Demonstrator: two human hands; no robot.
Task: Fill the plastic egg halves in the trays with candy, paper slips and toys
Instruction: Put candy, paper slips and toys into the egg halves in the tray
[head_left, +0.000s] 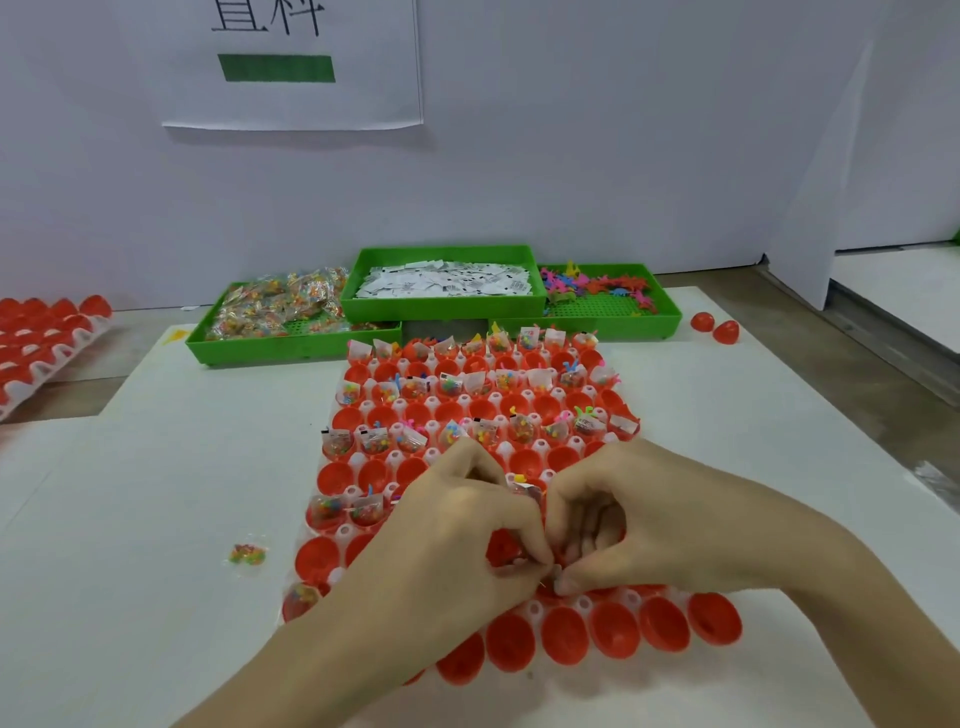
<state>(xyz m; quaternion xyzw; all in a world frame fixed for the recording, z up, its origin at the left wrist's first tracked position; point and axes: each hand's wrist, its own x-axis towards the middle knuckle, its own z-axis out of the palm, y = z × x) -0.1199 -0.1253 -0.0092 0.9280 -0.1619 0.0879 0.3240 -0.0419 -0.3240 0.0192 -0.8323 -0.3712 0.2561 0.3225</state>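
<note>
— Doing what now?
— Stuffing an egg half in the tray (530, 610). Left hand (467, 525) and right hand (623, 519) pressed together at 6 o'clock, fingertips pinching something small (cannot tell what).
— Next?
— Probably more candy packets (275, 306) from 11 o'clock.

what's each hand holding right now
Left hand: fingers curled, pinching something small over the tray; what it is cannot be told.
Right hand: the same.
</note>
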